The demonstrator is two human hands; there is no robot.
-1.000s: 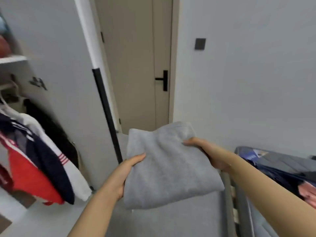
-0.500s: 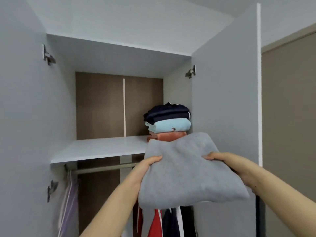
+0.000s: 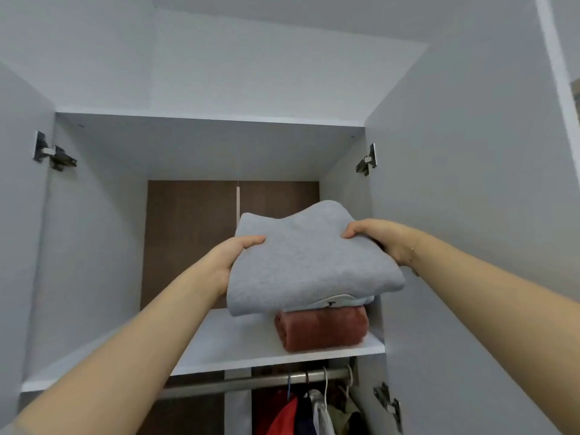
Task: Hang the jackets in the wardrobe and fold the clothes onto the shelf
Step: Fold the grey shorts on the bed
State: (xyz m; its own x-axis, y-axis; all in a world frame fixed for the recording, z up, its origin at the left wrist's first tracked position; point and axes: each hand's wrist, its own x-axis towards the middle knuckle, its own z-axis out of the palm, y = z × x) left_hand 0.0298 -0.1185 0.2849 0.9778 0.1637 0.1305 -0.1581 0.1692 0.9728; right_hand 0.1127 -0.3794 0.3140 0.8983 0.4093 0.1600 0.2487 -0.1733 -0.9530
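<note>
A folded grey garment [image 3: 309, 262] lies over the stack of folded clothes at the right end of the white wardrobe shelf [image 3: 226, 343]. My left hand [image 3: 230, 259] grips its left edge and my right hand [image 3: 381, 238] grips its right edge, thumbs on top. Under it only a thin pale edge [image 3: 348, 300] of a folded garment and a rust-red folded garment [image 3: 323, 329] show; the rest of the stack is hidden. Jackets in red, navy and white [image 3: 301, 412] hang from the rail [image 3: 251, 383] below the shelf.
Both wardrobe doors stand open, the left door [image 3: 18, 246] and the right door [image 3: 470, 246] flanking my arms. Metal hinges [image 3: 51, 155] jut from the sides. The left part of the shelf is bare.
I turned from the room to the wardrobe and raised the grey garment up and forward. It now lies over the stack on the shelf.
</note>
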